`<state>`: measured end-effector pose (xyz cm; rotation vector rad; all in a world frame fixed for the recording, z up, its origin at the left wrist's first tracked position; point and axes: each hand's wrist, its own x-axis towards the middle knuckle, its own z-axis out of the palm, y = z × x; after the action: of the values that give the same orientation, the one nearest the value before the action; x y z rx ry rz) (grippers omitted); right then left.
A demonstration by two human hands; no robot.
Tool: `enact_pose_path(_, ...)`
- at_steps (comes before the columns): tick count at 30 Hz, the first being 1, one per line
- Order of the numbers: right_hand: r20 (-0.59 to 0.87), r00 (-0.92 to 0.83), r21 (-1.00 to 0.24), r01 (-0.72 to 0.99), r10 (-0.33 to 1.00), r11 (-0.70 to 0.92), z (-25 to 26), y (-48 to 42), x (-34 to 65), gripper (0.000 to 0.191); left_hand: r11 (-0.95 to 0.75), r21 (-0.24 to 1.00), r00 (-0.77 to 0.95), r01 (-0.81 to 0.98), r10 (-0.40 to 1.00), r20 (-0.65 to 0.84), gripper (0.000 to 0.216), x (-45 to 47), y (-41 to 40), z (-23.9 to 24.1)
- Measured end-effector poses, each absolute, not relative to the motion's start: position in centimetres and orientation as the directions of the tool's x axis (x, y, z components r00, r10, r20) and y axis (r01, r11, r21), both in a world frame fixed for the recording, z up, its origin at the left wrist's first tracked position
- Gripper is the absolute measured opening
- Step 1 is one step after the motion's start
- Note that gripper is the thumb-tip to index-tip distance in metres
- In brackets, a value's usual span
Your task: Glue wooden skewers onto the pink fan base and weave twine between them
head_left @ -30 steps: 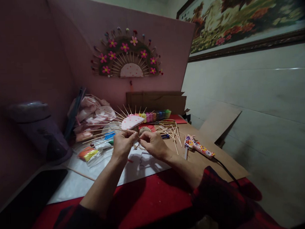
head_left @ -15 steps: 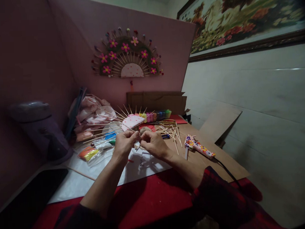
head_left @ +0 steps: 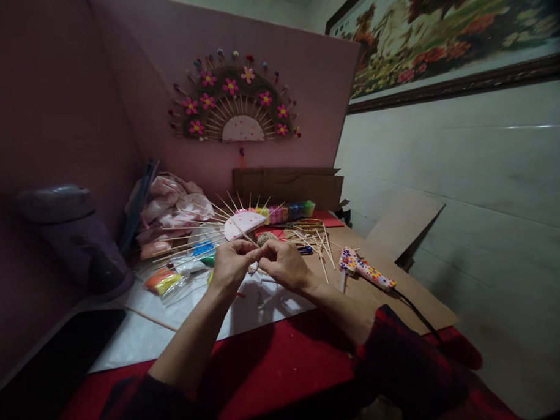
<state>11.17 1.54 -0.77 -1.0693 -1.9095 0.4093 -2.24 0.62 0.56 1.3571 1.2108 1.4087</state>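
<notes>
My left hand (head_left: 233,260) and my right hand (head_left: 284,264) meet over the white sheet, thumbs and fingertips pinched together. Between them runs a thin brown strand that looks like twine (head_left: 245,234); its upper part crosses in front of a half-round spotted piece (head_left: 238,222). Thin wooden sticks (head_left: 202,227) fan out from that piece. A ball of twine (head_left: 266,238) lies just behind my fingertips. What exactly sits at the fingertips is too small to make out.
Loose sticks (head_left: 326,248) and a flower-patterned glue gun (head_left: 365,269) with a black cord lie on cardboard (head_left: 414,300) at the right. Bags of coloured clay (head_left: 163,281), a purple cup (head_left: 79,241) and a dark flat object (head_left: 59,352) are left. A finished flowered fan (head_left: 243,128) hangs behind.
My fingertips have drawn closer together, the left shifting slightly right. The brown strand now lies more steeply across the spotted piece, and its loose end below the fingers shows less.
</notes>
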Motion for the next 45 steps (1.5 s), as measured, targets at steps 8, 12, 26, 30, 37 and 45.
enact_pose_path(8, 0.538, -0.246, -0.652, 0.484, 0.806, 0.583, -0.7, 1.5, 11.1, 0.013, -0.235, 0.965, -0.101, 0.118, 0.964, 0.247, 0.017, -2.3, 1.2, 0.0)
enact_pose_path(12, 0.522, -0.240, -0.684, 0.455, 0.818, 0.570, -0.8, 1.6, 11.1, 0.013, -0.242, 0.961, -0.089, 0.133, 0.963, 0.255, 0.013, -2.4, 1.5, -0.4)
enact_pose_path(26, 0.049, -0.524, -0.996, -0.093, 0.851, 0.000, 0.5, 1.5, 11.6, 0.015, -0.275, 0.954, -0.161, 0.122, 0.943, 0.292, 0.015, -2.8, 1.6, -0.5)
enact_pose_path(30, 0.065, -0.527, -0.997, -0.068, 0.847, 0.034, 0.4, 1.6, 11.7, 0.015, -0.239, 0.968, -0.144, 0.073, 0.958, 0.248, 0.019, -2.7, 1.4, -0.2)
enact_pose_path(37, 0.353, -0.295, -0.889, 0.192, 0.888, 0.417, -0.6, 1.6, 11.1, 0.008, -0.197, 0.980, -0.092, -0.009, 0.976, 0.195, 0.020, -2.4, 1.1, 0.3)
enact_pose_path(45, 0.573, -0.220, -0.635, 0.489, 0.790, 0.597, -0.7, 1.5, 11.3, 0.012, -0.209, 0.978, -0.047, -0.001, 0.977, 0.209, 0.019, -2.4, 1.2, 0.1)
